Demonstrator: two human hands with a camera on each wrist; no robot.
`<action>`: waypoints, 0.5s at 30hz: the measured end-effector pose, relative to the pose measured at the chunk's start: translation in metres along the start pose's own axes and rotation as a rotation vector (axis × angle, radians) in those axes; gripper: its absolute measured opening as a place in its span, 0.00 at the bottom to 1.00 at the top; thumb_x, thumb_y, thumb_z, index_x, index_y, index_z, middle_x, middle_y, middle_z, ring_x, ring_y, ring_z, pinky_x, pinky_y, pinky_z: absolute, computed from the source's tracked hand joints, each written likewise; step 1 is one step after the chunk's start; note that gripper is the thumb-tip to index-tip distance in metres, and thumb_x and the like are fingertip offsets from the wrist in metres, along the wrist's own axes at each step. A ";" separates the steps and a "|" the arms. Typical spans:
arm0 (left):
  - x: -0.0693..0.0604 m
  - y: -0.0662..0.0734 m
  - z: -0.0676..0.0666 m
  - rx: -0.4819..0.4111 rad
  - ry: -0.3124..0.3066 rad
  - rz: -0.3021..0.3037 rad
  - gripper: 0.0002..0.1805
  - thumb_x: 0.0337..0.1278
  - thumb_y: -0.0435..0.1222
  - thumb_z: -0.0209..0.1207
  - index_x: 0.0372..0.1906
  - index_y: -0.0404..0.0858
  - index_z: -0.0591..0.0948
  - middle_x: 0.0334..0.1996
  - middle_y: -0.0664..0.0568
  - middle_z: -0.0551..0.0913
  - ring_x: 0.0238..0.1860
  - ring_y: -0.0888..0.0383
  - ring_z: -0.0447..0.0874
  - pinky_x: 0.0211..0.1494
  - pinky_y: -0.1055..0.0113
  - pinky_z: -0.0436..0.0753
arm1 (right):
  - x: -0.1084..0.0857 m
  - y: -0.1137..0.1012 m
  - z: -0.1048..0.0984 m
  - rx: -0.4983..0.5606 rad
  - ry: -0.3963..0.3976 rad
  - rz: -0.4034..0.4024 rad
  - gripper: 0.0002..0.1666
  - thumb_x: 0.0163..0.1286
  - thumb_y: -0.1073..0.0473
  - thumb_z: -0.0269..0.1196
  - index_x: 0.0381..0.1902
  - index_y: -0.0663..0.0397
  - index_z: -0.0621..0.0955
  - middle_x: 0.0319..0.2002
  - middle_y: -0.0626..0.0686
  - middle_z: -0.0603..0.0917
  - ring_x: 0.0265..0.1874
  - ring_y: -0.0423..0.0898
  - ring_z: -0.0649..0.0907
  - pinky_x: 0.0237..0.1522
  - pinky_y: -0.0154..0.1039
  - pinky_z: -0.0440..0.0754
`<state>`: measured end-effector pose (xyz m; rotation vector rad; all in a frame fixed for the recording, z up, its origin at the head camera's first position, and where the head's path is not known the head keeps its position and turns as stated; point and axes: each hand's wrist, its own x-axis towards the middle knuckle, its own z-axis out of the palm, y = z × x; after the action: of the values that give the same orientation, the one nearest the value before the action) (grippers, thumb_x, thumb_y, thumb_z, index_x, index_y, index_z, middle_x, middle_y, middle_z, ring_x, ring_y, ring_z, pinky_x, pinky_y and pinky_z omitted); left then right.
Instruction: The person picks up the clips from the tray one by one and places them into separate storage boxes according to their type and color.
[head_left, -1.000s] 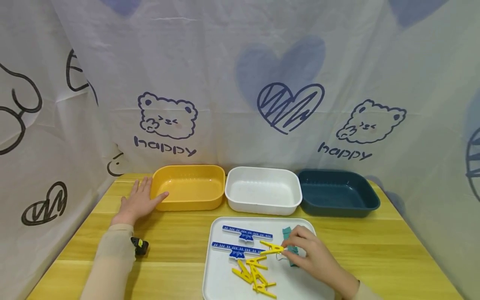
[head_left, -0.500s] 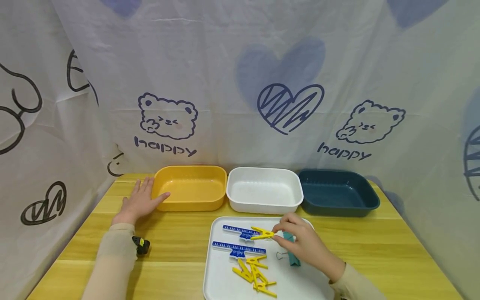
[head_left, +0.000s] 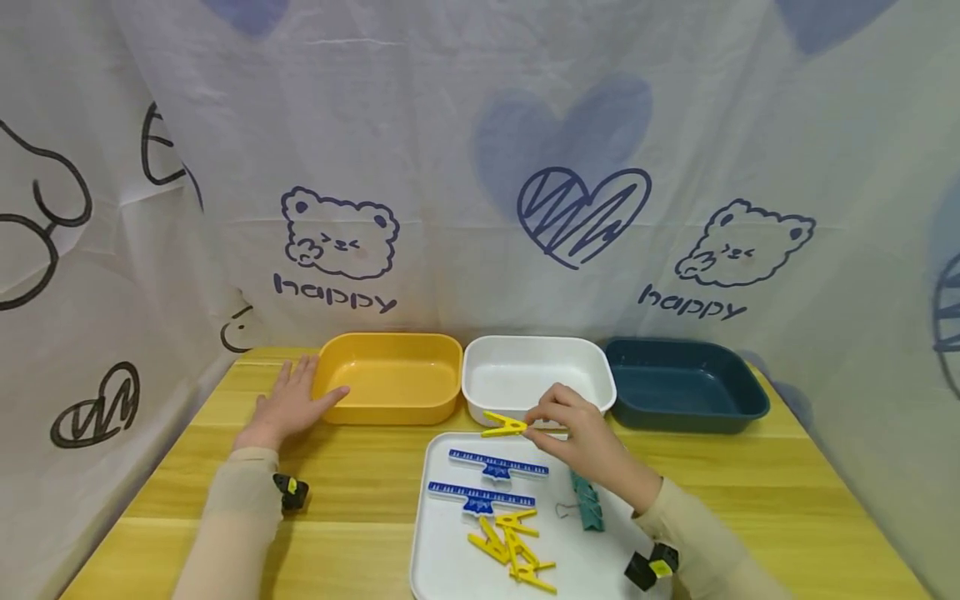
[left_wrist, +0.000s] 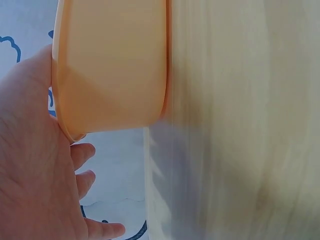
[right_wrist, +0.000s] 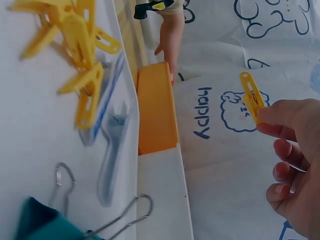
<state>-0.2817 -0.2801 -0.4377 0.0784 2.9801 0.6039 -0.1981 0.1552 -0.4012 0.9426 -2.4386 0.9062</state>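
Observation:
My right hand pinches a yellow clothespin between thumb and index finger. It is held up in front of the white bin, over the far edge of the white tray. In the right wrist view the clothespin points away from the fingertips. My left hand rests at the left end of the yellow bin, fingers spread straight and thumb over the rim. On the tray lie several yellow clothespins, two blue ruler-like clips and teal binder clips, partly behind the right arm.
A dark blue bin stands right of the white one, all three bins in a row along the back. Behind them hangs a printed cloth. The wooden table runs left and right of the tray.
My right hand has lifted the clothespin from low over the tray, moving forward and slightly left to the front of the white bin. The left hand stays at the yellow bin.

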 end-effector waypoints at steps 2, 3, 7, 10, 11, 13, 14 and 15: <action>0.001 0.002 0.001 0.004 0.000 0.001 0.57 0.60 0.72 0.39 0.78 0.35 0.39 0.78 0.35 0.36 0.77 0.32 0.30 0.64 0.20 0.40 | 0.007 0.002 -0.001 -0.005 0.012 -0.003 0.07 0.58 0.62 0.72 0.36 0.50 0.86 0.32 0.50 0.78 0.37 0.42 0.79 0.39 0.35 0.83; 0.001 0.002 0.002 0.007 0.001 0.001 0.57 0.60 0.72 0.38 0.78 0.35 0.39 0.78 0.35 0.37 0.77 0.32 0.30 0.64 0.20 0.40 | 0.011 0.002 -0.002 -0.004 0.014 0.003 0.06 0.58 0.62 0.72 0.35 0.50 0.86 0.33 0.50 0.78 0.37 0.41 0.79 0.39 0.36 0.83; 0.002 0.002 0.004 0.020 0.001 -0.005 0.58 0.59 0.73 0.38 0.78 0.35 0.39 0.78 0.35 0.37 0.77 0.33 0.30 0.64 0.19 0.41 | 0.026 0.001 -0.005 0.010 0.005 0.040 0.06 0.59 0.60 0.71 0.35 0.51 0.86 0.33 0.49 0.78 0.38 0.40 0.78 0.40 0.36 0.83; 0.003 0.001 0.004 0.014 -0.004 -0.008 0.58 0.59 0.73 0.38 0.78 0.35 0.38 0.78 0.35 0.37 0.77 0.33 0.30 0.64 0.19 0.41 | 0.038 0.000 -0.005 0.026 0.004 0.055 0.06 0.60 0.60 0.71 0.35 0.51 0.86 0.33 0.49 0.78 0.38 0.41 0.78 0.40 0.32 0.82; 0.003 0.001 0.004 0.014 -0.006 -0.009 0.58 0.59 0.73 0.38 0.78 0.35 0.38 0.78 0.35 0.37 0.77 0.33 0.30 0.64 0.19 0.41 | 0.042 -0.001 -0.004 0.028 0.007 0.053 0.05 0.60 0.60 0.71 0.35 0.51 0.86 0.34 0.49 0.78 0.37 0.41 0.78 0.40 0.32 0.81; 0.003 0.002 0.004 0.010 -0.007 -0.011 0.58 0.59 0.73 0.38 0.78 0.36 0.38 0.78 0.35 0.37 0.77 0.33 0.30 0.64 0.19 0.41 | 0.049 -0.002 -0.003 0.042 0.013 0.051 0.06 0.60 0.60 0.71 0.35 0.52 0.86 0.34 0.50 0.78 0.37 0.42 0.77 0.39 0.34 0.81; 0.003 0.002 0.004 0.010 -0.010 -0.012 0.58 0.59 0.73 0.38 0.78 0.36 0.38 0.78 0.35 0.36 0.77 0.33 0.30 0.64 0.19 0.41 | 0.052 -0.002 -0.002 0.049 0.016 0.048 0.06 0.60 0.60 0.71 0.35 0.52 0.86 0.34 0.52 0.79 0.37 0.43 0.77 0.39 0.34 0.81; 0.003 0.002 0.003 0.012 -0.011 -0.013 0.58 0.59 0.73 0.38 0.78 0.36 0.38 0.78 0.35 0.36 0.77 0.33 0.30 0.64 0.19 0.40 | 0.055 -0.002 0.000 0.055 0.016 0.048 0.06 0.60 0.60 0.71 0.35 0.52 0.86 0.34 0.52 0.79 0.37 0.43 0.77 0.39 0.35 0.81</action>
<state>-0.2837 -0.2764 -0.4401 0.0627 2.9713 0.5825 -0.2355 0.1291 -0.3706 0.8963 -2.4436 0.9987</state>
